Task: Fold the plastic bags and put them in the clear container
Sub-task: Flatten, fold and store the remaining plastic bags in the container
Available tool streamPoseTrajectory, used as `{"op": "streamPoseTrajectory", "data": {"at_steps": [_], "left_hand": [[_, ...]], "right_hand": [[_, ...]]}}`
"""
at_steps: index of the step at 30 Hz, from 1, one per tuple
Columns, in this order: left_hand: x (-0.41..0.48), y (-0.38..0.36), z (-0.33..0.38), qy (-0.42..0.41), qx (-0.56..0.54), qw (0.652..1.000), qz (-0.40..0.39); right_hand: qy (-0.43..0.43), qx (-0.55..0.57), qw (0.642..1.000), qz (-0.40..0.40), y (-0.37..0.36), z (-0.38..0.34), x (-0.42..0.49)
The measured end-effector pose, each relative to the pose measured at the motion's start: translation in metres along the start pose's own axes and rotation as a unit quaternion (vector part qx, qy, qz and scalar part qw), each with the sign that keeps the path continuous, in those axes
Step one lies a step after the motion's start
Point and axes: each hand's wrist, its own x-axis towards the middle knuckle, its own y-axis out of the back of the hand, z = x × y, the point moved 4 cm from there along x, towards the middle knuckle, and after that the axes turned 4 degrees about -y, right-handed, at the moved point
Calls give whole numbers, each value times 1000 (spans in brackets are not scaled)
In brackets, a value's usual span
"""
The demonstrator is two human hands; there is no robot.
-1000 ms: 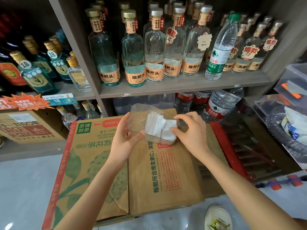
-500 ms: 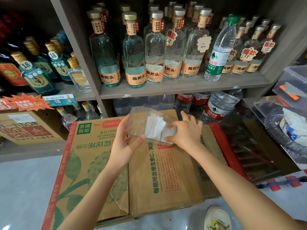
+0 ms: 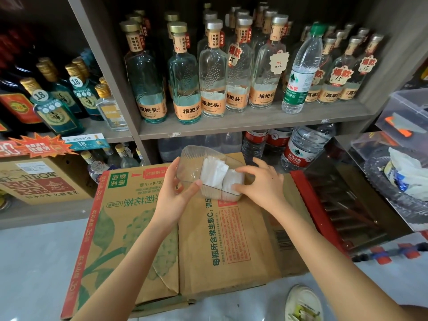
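Note:
A clear ribbed plastic container [image 3: 190, 163] is held tilted above a cardboard box [image 3: 143, 218]. Folded white plastic bags [image 3: 214, 174] stand packed inside its right half. My left hand [image 3: 172, 193] grips the container's left side, thumb across its near wall. My right hand [image 3: 261, 181] is at the container's right end, its fingers curled over the rim and touching the folded bags. How the bags lie beneath my right fingers is hidden.
Glass liquor bottles [image 3: 185, 75] and a water bottle [image 3: 301, 72] fill the shelf [image 3: 231, 121] behind. Large water jugs [image 3: 303, 147] stand below it. A red crate [image 3: 342, 205] sits right of the box, and clear bins [image 3: 403, 117] with bags stand at far right.
My right hand pushed into the container's right end on the bags, then spread its fingers along the rim. The container stayed in my left hand, shifting only slightly.

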Motion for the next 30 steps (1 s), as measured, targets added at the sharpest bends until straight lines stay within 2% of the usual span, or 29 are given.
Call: {"op": "streamPoseTrajectory", "data": {"at_steps": [7, 12, 15, 17, 19, 22, 25, 27, 30], "left_hand": [[28, -4, -1, 40, 29, 999, 6], [13, 6, 5, 41, 61, 997, -2], [-25, 44, -7, 7, 176, 983, 48], [-59, 76, -23, -9, 286, 956, 70], [-90, 108, -44, 20, 360, 930, 73], [-122, 142, -76, 48, 439, 896, 55], [-134, 150, -97, 28, 514, 857, 25], [-135, 147, -102, 18, 544, 838, 25], [-135, 144, -102, 16, 564, 825, 36]], "right_hand": [[-25, 148, 987, 56, 4, 29, -43], [11, 211, 975, 73, -6, 27, -84], [50, 214, 972, 84, -17, 19, -122], [78, 217, 969, 92, -32, 17, -150], [112, 209, 967, 90, -52, 18, -177], [160, 162, 972, 66, -94, 25, -210], [160, 105, 982, 11, -138, 39, -231], [122, 69, 989, -47, -169, 55, -236], [19, 8, 985, -169, -212, 83, -240]]}}
